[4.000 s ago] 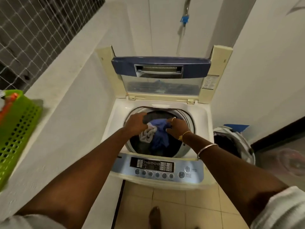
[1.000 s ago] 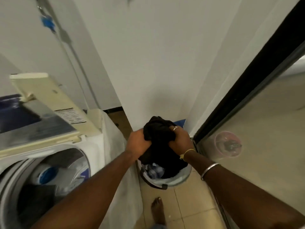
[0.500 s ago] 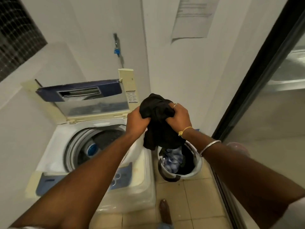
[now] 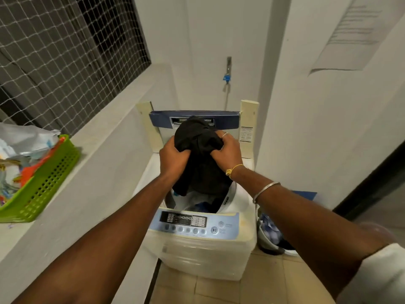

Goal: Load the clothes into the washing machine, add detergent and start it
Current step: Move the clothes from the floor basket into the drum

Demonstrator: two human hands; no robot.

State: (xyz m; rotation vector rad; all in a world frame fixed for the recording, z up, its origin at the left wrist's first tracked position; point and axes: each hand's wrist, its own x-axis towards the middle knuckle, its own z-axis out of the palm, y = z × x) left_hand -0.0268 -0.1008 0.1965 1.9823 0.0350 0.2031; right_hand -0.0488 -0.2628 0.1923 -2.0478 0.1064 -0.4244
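A white top-loading washing machine (image 4: 197, 255) stands in front of me with its blue-edged lid (image 4: 228, 120) raised. I hold a bunched black garment (image 4: 201, 163) above the open drum. My left hand (image 4: 173, 160) grips its left side and my right hand (image 4: 228, 153) grips its right side. The garment hangs down and hides most of the drum opening; blue and white clothes (image 4: 197, 201) show beneath it. The control panel (image 4: 192, 223) with buttons faces me at the front.
A white laundry basket (image 4: 268, 236) with clothes stands on the floor right of the machine. On the left ledge (image 4: 92, 145) sits a green plastic basket (image 4: 46, 181) holding packets. A netted window is above the ledge. White walls close in behind and right; a tap (image 4: 227, 77) is on the back wall.
Both hands lifted the black garment out of the floor basket and carried it left. It now hangs over the machine's open drum, and my view has turned back toward the machine.
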